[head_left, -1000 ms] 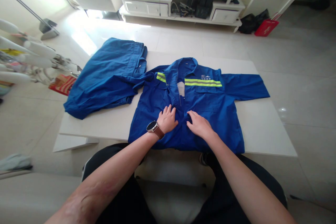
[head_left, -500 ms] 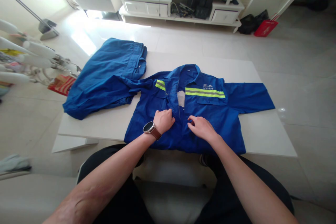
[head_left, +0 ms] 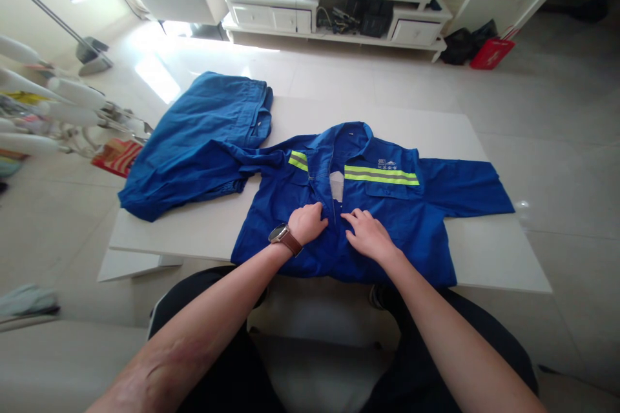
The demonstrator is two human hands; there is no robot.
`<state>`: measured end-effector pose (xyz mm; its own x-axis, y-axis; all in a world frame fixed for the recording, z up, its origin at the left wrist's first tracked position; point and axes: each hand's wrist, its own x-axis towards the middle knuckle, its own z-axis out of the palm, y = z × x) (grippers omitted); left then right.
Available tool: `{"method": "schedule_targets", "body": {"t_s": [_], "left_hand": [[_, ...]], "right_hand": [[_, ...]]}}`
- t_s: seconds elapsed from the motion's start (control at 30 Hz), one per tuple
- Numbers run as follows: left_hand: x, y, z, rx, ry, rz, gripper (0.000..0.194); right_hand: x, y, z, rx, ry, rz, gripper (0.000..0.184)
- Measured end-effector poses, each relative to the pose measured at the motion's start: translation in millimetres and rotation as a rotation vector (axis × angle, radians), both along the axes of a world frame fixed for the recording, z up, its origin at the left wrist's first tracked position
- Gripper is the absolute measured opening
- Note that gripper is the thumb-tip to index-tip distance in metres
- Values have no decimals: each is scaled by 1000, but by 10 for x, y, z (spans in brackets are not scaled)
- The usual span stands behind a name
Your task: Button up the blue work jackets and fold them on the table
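Note:
A blue work jacket (head_left: 397, 219) with yellow-grey reflective stripes lies front up on the white table (head_left: 498, 251), its collar away from me. The front is partly open at the chest, showing a patch of table. My left hand (head_left: 309, 222), below a watch (head_left: 279, 233) on a brown strap, is closed on the edge of the front opening. Opposite it, my right hand (head_left: 367, 232) lies on the other front panel, fingers spread and index finger stretched to the opening's edge. One sleeve (head_left: 194, 174) stretches left; the other sleeve (head_left: 469, 186) points right.
Folded blue clothing (head_left: 217, 103) lies at the table's left end, partly under the jacket sleeve. A white cabinet (head_left: 271, 16) with assorted items stands by the far wall. A red bag (head_left: 491, 53) rests on the floor at right, and a rack with white rods (head_left: 72, 93) is at left.
My right hand has moved slightly up and left towards the opening, its fingers stretching out. My left hand stays on the jacket's front edge. The right sleeve has shifted a little.

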<state>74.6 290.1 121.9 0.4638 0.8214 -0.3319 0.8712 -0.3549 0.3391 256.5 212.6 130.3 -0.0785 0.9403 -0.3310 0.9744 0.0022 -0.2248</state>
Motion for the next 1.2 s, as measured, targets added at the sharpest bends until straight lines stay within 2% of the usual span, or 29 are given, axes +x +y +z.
{"method": "schedule_targets", "body": {"t_s": [0.5,0.9,1.2], "left_hand": [[-9,58,-122,-78,-258,35,6],[20,20,-45,-77,-269,2,10],[25,22,-40,-94,-288,8,10]], "right_hand": [[-2,19,2,-15,-49,18,36],[-8,33,-21,-24,-87,0,47],[-63,100,-73,-9,-115,31,41]]}}
